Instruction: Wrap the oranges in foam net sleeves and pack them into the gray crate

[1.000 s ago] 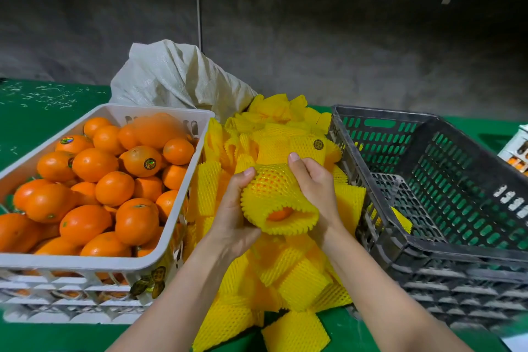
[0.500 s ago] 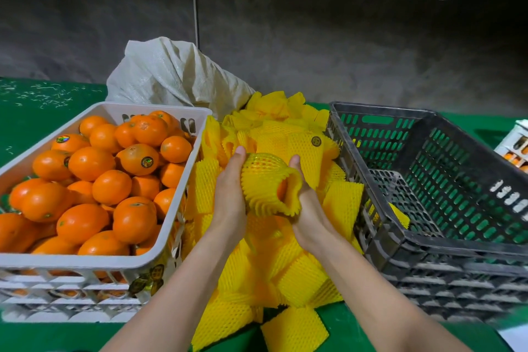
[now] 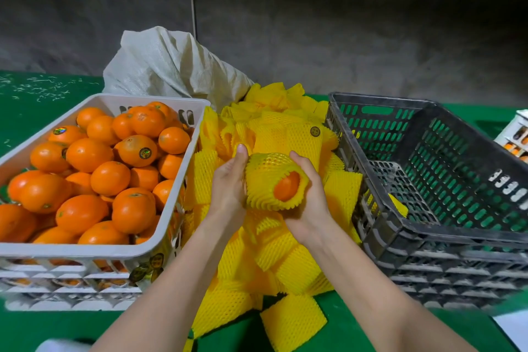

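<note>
Head view: your left hand (image 3: pixel 228 188) and right hand (image 3: pixel 310 194) both clasp the sleeve (image 3: pixel 267 173) between them. The orange (image 3: pixel 286 186) inside shows only at its open end, and most fingers are hidden behind. The gray crate (image 3: pixel 380 98), right of your right hand, runs off frame.

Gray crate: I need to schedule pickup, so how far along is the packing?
Done: nothing visibly packed; the gray crate shows no wrapped oranges. In hand: left hand and right hand grip one foam sleeve pulled over an orange, fruit showing at its open end. Left: the white crate is heaped with bare oranges.
</note>
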`<state>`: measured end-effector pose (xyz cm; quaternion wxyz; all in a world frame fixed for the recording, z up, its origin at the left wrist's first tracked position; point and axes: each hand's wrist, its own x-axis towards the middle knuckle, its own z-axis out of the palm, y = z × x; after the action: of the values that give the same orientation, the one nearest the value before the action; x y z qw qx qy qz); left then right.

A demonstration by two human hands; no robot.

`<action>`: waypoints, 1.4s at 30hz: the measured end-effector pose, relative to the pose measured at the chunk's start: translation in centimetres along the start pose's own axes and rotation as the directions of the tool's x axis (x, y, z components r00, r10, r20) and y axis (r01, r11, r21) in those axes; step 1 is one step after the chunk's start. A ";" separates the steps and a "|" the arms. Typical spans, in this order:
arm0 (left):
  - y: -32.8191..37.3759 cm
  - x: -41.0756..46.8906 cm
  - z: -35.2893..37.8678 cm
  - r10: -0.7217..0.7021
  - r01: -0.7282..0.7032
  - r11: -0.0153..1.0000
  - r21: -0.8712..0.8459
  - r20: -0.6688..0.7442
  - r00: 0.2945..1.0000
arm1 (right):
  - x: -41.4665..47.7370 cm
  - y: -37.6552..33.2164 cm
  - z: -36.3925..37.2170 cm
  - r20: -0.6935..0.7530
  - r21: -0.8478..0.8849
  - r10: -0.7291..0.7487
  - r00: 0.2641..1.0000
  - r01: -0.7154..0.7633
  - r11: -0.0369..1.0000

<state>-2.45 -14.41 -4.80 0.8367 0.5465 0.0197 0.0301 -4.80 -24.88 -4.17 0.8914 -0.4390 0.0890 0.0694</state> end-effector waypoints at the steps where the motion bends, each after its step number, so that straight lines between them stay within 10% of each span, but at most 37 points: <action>1: 0.1 0.0 0.0 -0.009 0.009 1.000 0.022 -0.004 1.000 | 0.0 0.1 -0.2 0.010 -0.004 -0.010 1.000 0.010 1.000; 9: 1.2 -0.2 -0.2 -0.053 0.047 0.987 0.154 0.036 0.998 | -0.5 0.5 -0.3 0.054 -0.210 -0.175 0.983 0.183 0.960; 16: 2.6 -1.6 0.1 -0.392 0.371 0.920 0.125 0.329 0.859 | -1.0 -0.5 -0.7 0.213 -0.566 -0.445 0.870 0.481 0.669; 25: 2.9 -2.3 0.4 -0.187 0.125 0.956 0.265 0.222 0.957 | -2.5 -0.3 -1.3 0.419 -0.572 -0.443 0.792 0.610 0.549; 34: 2.2 -3.5 2.4 0.056 -0.299 0.776 0.555 0.412 0.910 | -2.6 -9.8 -3.4 0.134 -0.602 -0.734 0.666 0.643 0.474; 38: -0.2 -2.6 3.3 0.085 -0.462 0.573 0.677 0.511 0.855 | -0.5 -16.9 -9.5 -0.024 -0.921 -0.739 0.673 0.273 0.278; 40: -1.4 -2.3 4.0 0.054 -0.489 0.496 0.718 0.536 0.842 | 0.9 -18.5 -12.8 -0.036 -0.995 -0.496 0.867 -0.076 -0.060; 42: -2.3 -1.9 4.5 0.016 -0.492 0.457 0.741 0.546 0.838 | 2.0 -18.0 -14.8 -0.088 -0.870 -0.104 0.991 -0.127 -0.476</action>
<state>-4.00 -19.61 -5.09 0.4136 0.8743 -0.2536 0.0136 -0.68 -47.42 0.45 0.0682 -0.9921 0.0505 0.0922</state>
